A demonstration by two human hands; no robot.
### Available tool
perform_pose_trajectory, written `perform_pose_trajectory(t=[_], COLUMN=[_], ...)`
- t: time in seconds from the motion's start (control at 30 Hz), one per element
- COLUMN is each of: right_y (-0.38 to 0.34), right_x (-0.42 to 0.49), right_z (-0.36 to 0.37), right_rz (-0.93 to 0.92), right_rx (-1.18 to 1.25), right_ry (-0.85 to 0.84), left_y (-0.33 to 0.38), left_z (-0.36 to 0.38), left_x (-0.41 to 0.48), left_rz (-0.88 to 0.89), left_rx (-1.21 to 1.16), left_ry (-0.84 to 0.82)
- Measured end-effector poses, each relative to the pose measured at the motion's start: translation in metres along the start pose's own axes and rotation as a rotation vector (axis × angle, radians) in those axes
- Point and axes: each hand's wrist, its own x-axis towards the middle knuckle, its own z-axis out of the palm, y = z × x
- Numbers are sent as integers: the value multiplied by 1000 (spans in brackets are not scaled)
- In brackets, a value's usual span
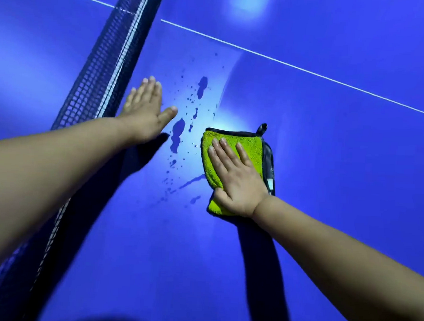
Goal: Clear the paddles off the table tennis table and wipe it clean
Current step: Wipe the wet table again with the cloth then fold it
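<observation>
The right hand (234, 178) is covering the middle of the green cloth (254, 148), the white tag (270, 182) beside its wrist is showing too small to read, and the net (105, 69) behind the left hand (144, 110) is blurring off the bottom edge.

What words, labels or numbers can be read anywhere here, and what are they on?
No text can be read.
Small white tag on the dark edge of the green cloth: too small and blurred to tell whether it carries print.
Blue table, its white line and the net: no writing shows.
</observation>
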Motion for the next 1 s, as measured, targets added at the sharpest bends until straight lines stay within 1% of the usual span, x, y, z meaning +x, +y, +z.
perform_pose_trajectory(t=[0.07, 0.13, 0.23, 0.3, 0.4, 0.47, 0.57, 0.67, 0.83, 0.9, 1.0], right_y=[-23, -47, -87, -117, -166, -202, -247, -265, -246, -227, -187], right_x=[-24, -47, -83, -106, -139, -156, -163, -144, -77, -49, -3], right_z=[5, 9, 16, 20, 26, 31, 33, 30, 20, 15, 9], right_rz=[8, 17, 58, 116, 237, 337, 524, 730, 989, 1046, 1070], right_rx=[0, -1, 6, 23, 56, 79, 112, 174, 308, 298, 290], right_ry=[-7, -6, -15, -22, -24, -38, -89, -127, -63, -46, -43], left_y=[0, -2, -13, -24, -46, -58, -74, -86, -94, -94, -92], left_z=[-3, -9, -22, -30, -37, -39, -38, -36, -31, -29, -26], left_x=[-25, -50, -81, -100, -128, -145, -164, -177, -173, -163, -142], left_rz=[109, 203, 308, 323, 309, 294, 251, 213, 187, 202, 239], left_rx=[39, 163, 570, 774, 893, 915, 888, 881, 816, 789, 751], left_ry=[43, 72, 145, 185, 204, 180, 112, 68, 45, 50, 48])
